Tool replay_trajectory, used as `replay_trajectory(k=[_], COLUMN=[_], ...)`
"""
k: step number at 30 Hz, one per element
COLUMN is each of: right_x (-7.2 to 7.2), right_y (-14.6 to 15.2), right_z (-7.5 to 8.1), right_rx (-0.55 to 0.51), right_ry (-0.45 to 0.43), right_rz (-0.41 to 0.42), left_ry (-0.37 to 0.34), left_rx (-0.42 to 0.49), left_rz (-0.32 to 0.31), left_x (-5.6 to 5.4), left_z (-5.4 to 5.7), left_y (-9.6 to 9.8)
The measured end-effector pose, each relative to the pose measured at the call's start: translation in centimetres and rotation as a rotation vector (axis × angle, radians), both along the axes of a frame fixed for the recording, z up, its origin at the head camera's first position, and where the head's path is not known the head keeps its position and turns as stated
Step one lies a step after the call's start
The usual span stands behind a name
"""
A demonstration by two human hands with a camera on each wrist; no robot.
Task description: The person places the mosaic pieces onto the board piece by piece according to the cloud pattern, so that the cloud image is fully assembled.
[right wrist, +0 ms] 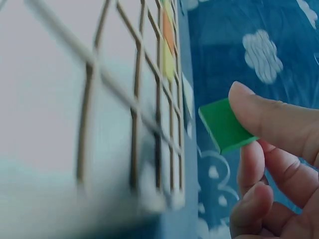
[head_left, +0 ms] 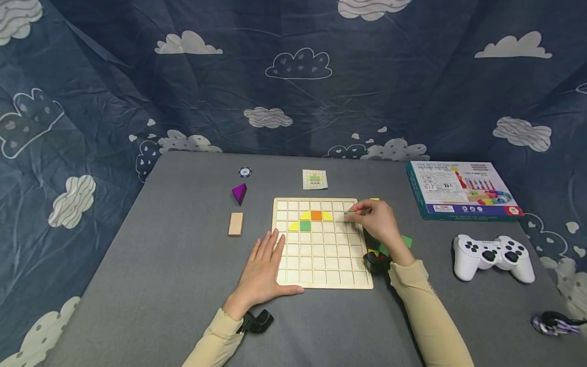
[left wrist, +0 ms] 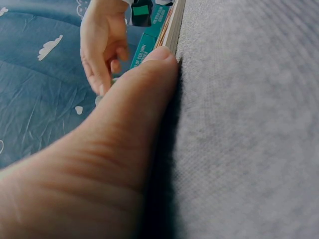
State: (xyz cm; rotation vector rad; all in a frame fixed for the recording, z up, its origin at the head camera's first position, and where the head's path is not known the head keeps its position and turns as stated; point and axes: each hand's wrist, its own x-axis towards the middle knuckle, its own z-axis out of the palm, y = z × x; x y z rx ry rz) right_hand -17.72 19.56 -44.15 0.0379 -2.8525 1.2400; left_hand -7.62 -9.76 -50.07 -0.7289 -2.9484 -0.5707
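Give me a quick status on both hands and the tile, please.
Left hand flat, steadying grid board. Right hand pinches green tile over board's upper right. Nothing in the way.

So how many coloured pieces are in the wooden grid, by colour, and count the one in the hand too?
yellow pieces: 3
orange piece: 1
green piece in the grid: 1
held green piece, pinched by the right hand: 1
Total: 6

Left hand (head_left: 263, 270) flat, palm down, fingers straight toward 12 o'clock. Right hand (head_left: 377, 220) raised, fingertips pinched toward 9 o'clock, wrist probably slightly bent.
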Motion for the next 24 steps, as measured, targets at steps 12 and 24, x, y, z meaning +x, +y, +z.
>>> replay_trajectory(k=[12, 24], right_x=[0.1, -0.2], right_y=[-4.7, -5.9], right_z=[-0.4, -0.4], right_rx=[0.04, 0.171], right_ry=[-0.071, -0.099], right_rz=[0.174, 0.2], left_ry=[-0.001, -0.011], left_rx=[-0.016, -0.01], left_rz=[0.008, 0.013], left_x=[-0.1, 0.1], left_z=[0.0, 0.1], left_y=[0.1, 0.0])
